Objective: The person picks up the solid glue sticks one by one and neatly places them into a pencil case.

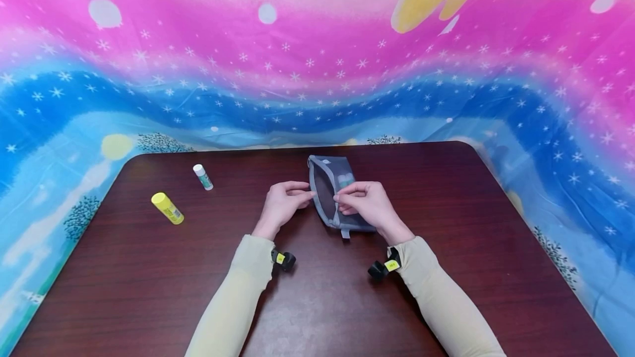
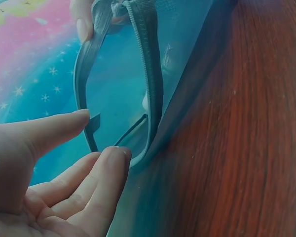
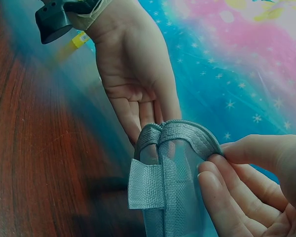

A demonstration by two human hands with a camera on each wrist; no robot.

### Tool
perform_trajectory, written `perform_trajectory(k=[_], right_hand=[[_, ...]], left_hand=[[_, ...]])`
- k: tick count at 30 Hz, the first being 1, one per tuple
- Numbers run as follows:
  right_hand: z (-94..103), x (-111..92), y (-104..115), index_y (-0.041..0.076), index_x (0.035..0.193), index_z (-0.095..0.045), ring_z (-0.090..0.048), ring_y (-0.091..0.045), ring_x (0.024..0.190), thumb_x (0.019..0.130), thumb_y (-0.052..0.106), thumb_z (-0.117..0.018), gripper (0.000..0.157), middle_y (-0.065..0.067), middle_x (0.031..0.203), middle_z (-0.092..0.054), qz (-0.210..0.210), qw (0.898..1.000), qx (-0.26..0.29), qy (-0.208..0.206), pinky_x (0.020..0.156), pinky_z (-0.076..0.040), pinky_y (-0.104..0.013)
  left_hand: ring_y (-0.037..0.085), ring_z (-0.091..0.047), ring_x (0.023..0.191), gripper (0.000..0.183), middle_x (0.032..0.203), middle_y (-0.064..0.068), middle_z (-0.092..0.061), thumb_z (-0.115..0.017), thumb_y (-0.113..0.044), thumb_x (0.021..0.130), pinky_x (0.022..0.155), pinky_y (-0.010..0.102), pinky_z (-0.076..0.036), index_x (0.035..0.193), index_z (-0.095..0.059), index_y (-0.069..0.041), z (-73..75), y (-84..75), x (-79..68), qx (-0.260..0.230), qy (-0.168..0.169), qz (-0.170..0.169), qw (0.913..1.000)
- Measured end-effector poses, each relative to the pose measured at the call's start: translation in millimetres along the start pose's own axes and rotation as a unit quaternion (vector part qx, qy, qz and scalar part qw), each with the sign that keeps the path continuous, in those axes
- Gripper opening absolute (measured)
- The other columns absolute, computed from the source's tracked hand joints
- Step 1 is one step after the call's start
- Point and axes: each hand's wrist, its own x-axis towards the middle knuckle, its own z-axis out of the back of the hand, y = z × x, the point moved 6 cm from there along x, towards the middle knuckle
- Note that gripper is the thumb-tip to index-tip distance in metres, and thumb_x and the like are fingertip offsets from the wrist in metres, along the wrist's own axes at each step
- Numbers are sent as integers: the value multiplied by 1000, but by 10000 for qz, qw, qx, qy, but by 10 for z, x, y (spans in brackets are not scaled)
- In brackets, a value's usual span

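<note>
A grey mesh zip pouch [image 1: 354, 167] rests on the table with its zipped mouth spread apart. My left hand [image 1: 281, 203] grips the left rim of that mouth, thumb and fingertips at the edge. On the other side, my right hand [image 1: 368, 203] pinches the right rim near the zip; the right wrist view shows thumb and forefinger on the zip band [image 3: 187, 136]. A fabric tab [image 3: 145, 185] sticks out at the pouch's near end. Something pale green and white [image 1: 345, 180] shows through the mesh.
Left of the hands, a yellow glue stick [image 1: 167, 208] and a smaller white-and-green glue stick [image 1: 203, 177] lie on the dark wooden table [image 1: 317, 302]. A patterned pink and blue cloth [image 1: 297, 87] hangs behind the table and along its sides.
</note>
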Motion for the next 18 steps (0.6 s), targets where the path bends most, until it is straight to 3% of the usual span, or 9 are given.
perform_trajectory(k=[11,18], right_hand=[[1,-10,27,-8,102,-75,-73,-23,72,89,6,-79,19,-17,89,-75,0,10000,-44,11,70,-62,-38],[5,-10,17,-8,101,-75,-73,-22,72,89,4,-78,17,-17,89,-75,17,10000,-25,11,69,-62,-38]], left_hand=[[30,-72,98,45,104,9,-76,-84,-26,86,87,39,-58,125,-72,-5,163,-41,-27,176,-262,-149,9994],[20,-70,100,47,105,6,-75,-83,-29,87,89,39,-54,127,-71,-7,285,-101,-51,307,-428,-320,9981]])
